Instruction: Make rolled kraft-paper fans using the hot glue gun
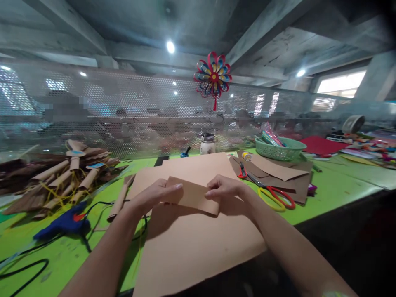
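Between my two hands is a small rectangular piece of brown kraft paper (193, 197), held tilted above a large sheet of the same paper (204, 239). My left hand (162, 192) pinches its left end, thumb lying on top. At the right end my right hand (224, 187) grips it with curled fingers. The undersides of both hands' grip are hidden. Right of my right hand lie scissors (274, 198) with one yellow and one red handle, and smaller red-handled snips (242, 170).
A blue glue gun (64, 225) with a black cord lies at left, before a pile of rolled brown paper pieces (71, 177). Behind stand a bottle (208, 145) and a green basket (280, 150). A perforated metal screen (148, 111) borders the green table (328, 194); a paper flower (213, 76) hangs there.
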Available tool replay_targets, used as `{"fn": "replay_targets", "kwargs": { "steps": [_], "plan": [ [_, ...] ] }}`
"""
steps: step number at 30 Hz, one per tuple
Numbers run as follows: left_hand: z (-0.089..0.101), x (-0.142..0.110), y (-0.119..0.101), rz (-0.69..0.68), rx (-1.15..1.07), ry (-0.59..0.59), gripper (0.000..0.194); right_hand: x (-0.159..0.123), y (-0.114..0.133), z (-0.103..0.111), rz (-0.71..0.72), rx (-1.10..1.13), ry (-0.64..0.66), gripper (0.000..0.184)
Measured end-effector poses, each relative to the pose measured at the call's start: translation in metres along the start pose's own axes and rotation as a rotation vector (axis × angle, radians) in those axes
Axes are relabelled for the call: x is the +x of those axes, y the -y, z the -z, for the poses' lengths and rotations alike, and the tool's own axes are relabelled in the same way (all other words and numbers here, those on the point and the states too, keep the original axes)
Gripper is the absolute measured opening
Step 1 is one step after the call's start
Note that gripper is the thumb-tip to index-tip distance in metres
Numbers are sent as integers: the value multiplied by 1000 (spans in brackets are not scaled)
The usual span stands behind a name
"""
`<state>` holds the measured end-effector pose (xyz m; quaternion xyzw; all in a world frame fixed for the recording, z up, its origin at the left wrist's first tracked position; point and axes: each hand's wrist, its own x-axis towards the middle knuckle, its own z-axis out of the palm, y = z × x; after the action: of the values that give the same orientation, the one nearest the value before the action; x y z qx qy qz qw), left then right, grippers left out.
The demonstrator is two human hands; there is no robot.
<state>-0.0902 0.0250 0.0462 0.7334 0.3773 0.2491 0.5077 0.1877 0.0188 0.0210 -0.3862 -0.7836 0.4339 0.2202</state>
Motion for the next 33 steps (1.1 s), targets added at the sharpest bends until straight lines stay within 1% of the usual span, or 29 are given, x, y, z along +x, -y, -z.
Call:
{"fn": "replay_targets", "kwargs": {
  "steps": [4, 6, 7, 9, 12, 15, 17, 21, 25, 29, 33],
  "plan": [
    [0, -2, -3, 2, 11, 152, 49, -2, 1, 2, -15, 12, 3, 29],
    [0, -4, -7, 0, 30, 190, 49, -2, 2, 2, -27, 41, -41, 30],
    [1, -4, -9, 0, 34, 188, 48, -2, 3, 2, -34, 75, -76, 32],
    [3, -5, -11, -6, 23, 149, 46, -2, 5, 2, -29, 192, -172, 34],
    [8, -2, -7, -25, -24, 45, 48, 0, 8, 2, 19, 360, -290, 36],
    [12, 3, 1, -21, -82, -73, 48, 5, 7, -1, 28, 425, -301, 44],
    [12, 5, 4, -13, -95, -132, 47, 9, 5, -4, 18, 448, -304, 46],
    [8, 7, 4, 13, -114, -182, 46, 14, 1, -8, 26, 487, -403, 47],
    [8, 11, 7, -12, -79, -241, 45, 17, 0, -8, 43, 503, -474, 52],
    [10, 10, 10, -18, -64, -256, 47, 18, -3, -6, 66, 484, -535, 51],
    [5, 7, 8, 37, -143, -146, 52, 20, -5, -8, 125, 436, -637, 44]
  ]
}}
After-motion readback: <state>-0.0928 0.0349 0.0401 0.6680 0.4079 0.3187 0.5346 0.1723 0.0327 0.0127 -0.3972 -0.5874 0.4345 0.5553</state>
